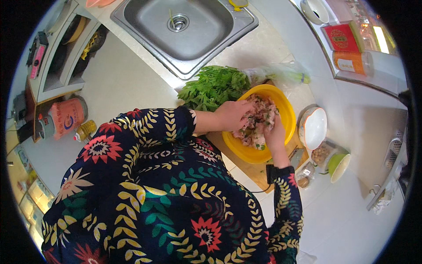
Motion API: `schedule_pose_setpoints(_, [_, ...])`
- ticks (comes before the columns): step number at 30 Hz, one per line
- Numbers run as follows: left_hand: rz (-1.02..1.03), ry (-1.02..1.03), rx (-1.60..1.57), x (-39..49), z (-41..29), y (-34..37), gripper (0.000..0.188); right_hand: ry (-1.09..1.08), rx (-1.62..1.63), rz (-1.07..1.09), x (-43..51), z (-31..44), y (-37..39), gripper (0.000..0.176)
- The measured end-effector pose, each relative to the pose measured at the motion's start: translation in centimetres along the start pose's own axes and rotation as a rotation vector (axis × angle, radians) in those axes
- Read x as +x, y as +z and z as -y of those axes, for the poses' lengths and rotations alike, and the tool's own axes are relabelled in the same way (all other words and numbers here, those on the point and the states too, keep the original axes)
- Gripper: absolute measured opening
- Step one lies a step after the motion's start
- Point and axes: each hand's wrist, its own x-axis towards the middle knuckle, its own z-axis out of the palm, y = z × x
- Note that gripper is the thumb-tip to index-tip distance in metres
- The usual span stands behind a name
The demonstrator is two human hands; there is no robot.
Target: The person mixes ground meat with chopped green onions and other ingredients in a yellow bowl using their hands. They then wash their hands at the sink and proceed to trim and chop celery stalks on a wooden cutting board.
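Observation:
A yellow plastic bowl holds a pinkish minced meat mixture flecked with chopped green leaves. My left hand reaches over the bowl's left side and grips the mixture, its fingertips partly buried. From the right side, my right hand cups another part of the mixture, with meat stuck to its fingers. Beneath the bowl lies a wooden cutting board. Part of a knife blade shows at the bowl's lower right. Leafy celery rests against the bowl's far left, its stalks in a clear plastic bag.
A stainless steel sink is set into the counter beyond the celery. To the right stand a white bowl with an orange rim, a bag of brown pieces and a green bowl. An oil bottle stands at far left.

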Motion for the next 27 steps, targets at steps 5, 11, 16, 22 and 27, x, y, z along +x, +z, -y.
schedule_pose_setpoints(5, [0.001,0.024,0.026,0.1,0.1,0.0,0.025,0.146,-0.282,0.349,-3.7,0.7,1.2,0.078])
schedule_pose_setpoints(11, [-0.031,0.039,0.103,0.2,0.2,0.5,0.024,0.230,-0.252,0.112,-2.5,-2.1,7.5,0.045])
schedule_pose_setpoints(16, [0.011,0.021,0.083,0.3,0.2,0.7,0.024,0.094,-0.204,0.099,-0.4,-4.7,6.6,0.029])
schedule_pose_setpoints(22, [-0.027,0.055,0.101,0.2,0.1,0.5,0.023,0.168,0.115,0.071,-0.9,-1.6,2.5,0.021])
schedule_pose_setpoints(27, [-0.050,0.024,0.089,0.3,0.0,0.8,0.023,0.125,0.004,0.058,-0.8,0.9,0.9,0.035])
